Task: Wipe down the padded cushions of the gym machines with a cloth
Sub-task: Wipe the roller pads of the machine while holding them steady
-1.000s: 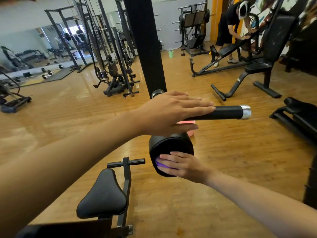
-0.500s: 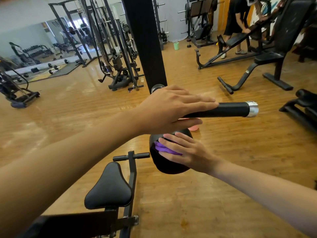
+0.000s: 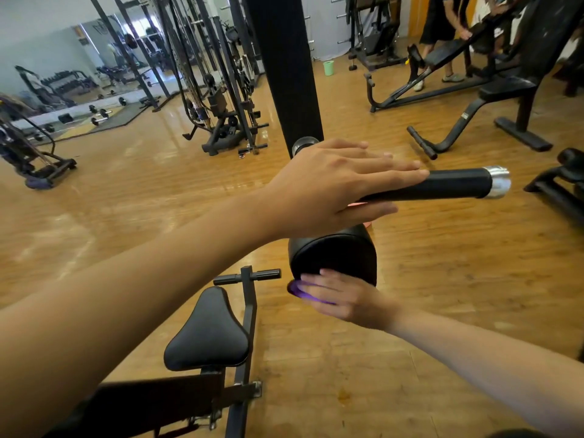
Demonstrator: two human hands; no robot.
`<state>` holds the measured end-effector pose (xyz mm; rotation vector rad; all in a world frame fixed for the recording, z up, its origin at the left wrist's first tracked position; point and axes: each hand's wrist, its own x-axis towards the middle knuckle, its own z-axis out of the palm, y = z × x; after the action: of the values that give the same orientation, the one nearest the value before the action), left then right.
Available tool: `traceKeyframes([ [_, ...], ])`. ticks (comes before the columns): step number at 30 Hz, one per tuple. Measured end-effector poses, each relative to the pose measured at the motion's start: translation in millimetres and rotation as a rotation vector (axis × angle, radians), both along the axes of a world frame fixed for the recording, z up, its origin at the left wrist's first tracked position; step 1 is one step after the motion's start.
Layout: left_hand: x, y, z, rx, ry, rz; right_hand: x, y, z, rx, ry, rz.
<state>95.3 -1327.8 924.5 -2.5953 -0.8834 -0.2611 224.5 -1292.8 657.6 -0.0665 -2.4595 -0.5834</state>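
The cushion [image 3: 335,254] is a short, fat roller covered in smooth black vinyl with a seam round its flat end face. It hangs under a black bar [image 3: 455,184] that has a matte grip and a shiny metal end cap [image 3: 498,181].

The right hand [image 3: 344,298] presses a purple cloth [image 3: 297,289] against the lower edge of the cushion's end face. Its fingers [image 3: 316,279] lie fairly flat over the cloth, not clenched, though the hand is blurred. Only a thin crumpled fold of cloth shows past the fingertips.

The left hand [image 3: 331,184] rests on the bar, fingers straight and laid along its top, thumb stretched out beneath it.

A broad black post [image 3: 284,67] rises behind the bar. Lower left is a padded black seat [image 3: 207,333], saddle-shaped and slightly glossy, on a square steel frame. The floor [image 3: 126,191] is glossy wood planking.
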Motion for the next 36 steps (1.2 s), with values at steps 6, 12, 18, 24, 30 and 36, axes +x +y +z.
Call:
traceKeyframes([
  [6, 4.6, 4.7, 0.3, 0.008, -0.024, -0.002, 20.5, 3.6, 0.6, -0.104, -0.018, 0.063],
  [12, 8.7, 2.5, -0.7, 0.002, -0.055, -0.02, 24.1, 14.6, 17.7, -0.014, 0.033, 0.035],
  [18, 9.2, 8.3, -0.7, 0.017, -0.058, -0.001, 35.3, 15.5, 16.4, -0.122, -0.022, 0.08],
  [24, 8.6, 1.3, -1.2, 0.007, -0.058, -0.018, 21.8, 15.2, 17.7, -0.053, 0.067, 0.068],
  [30, 0.1, 2.4, -2.5, 0.022, -0.077, -0.008, 12.3, 18.4, 53.9, -0.044, 0.035, 0.174],
  [36, -1.2, -7.0, -1.4, -0.008, -0.073, -0.029, 14.2, 6.1, 10.4, 0.009, -0.047, 0.108],
])
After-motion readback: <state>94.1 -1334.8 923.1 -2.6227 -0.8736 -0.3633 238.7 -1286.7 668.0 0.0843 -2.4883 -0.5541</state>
